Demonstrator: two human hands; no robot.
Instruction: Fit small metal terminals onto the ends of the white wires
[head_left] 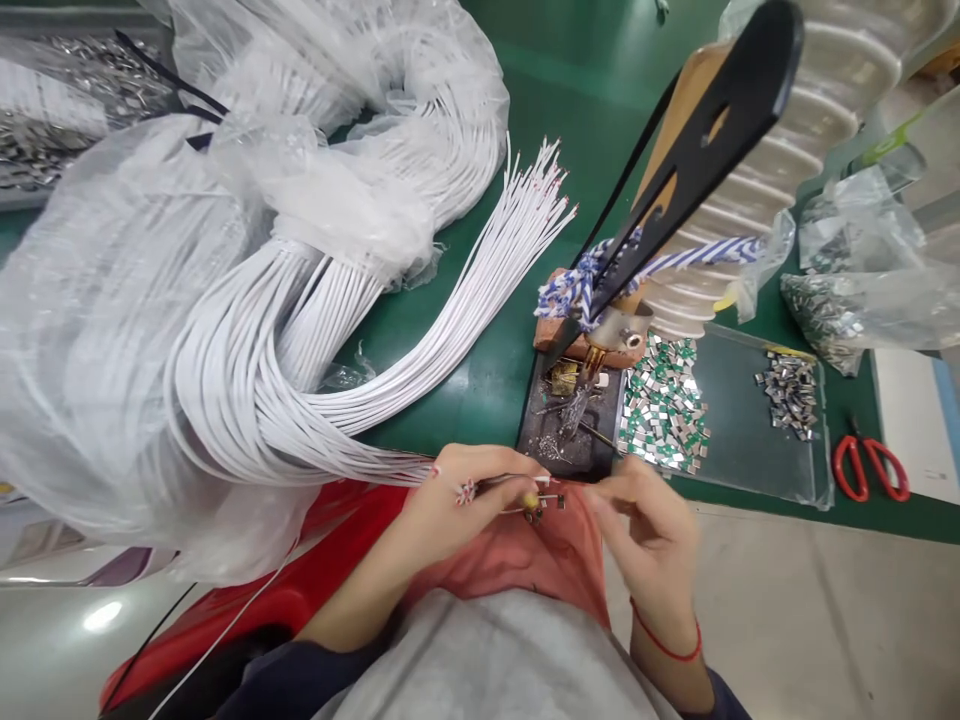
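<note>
My left hand [480, 490] is closed around white cables [397, 462], whose bundle comes in from the left. Some stripped ends [466, 491] poke out at the back of that hand. By its thumb are a small yellowish piece and small metal connectors [560, 501] at the cable tips. My right hand [652, 525] is just to the right, thumb and fingers pinched together; what they hold is too small to make out. Beyond both hands, a soldering iron tip [577, 405] points down over a dark tray [540, 425], held on a stand tied with blue-and-white cord [574, 293].
Small green-and-silver connector boards [664, 405] and metal shells [787, 395] lie on a clear tray [739, 440]. Red-handled scissors [851, 468] rest right of it. A ribbed hose [765, 170] and black bracket [705, 150] rise overhead. Plastic-wrapped cable coils [112, 330] fill the left.
</note>
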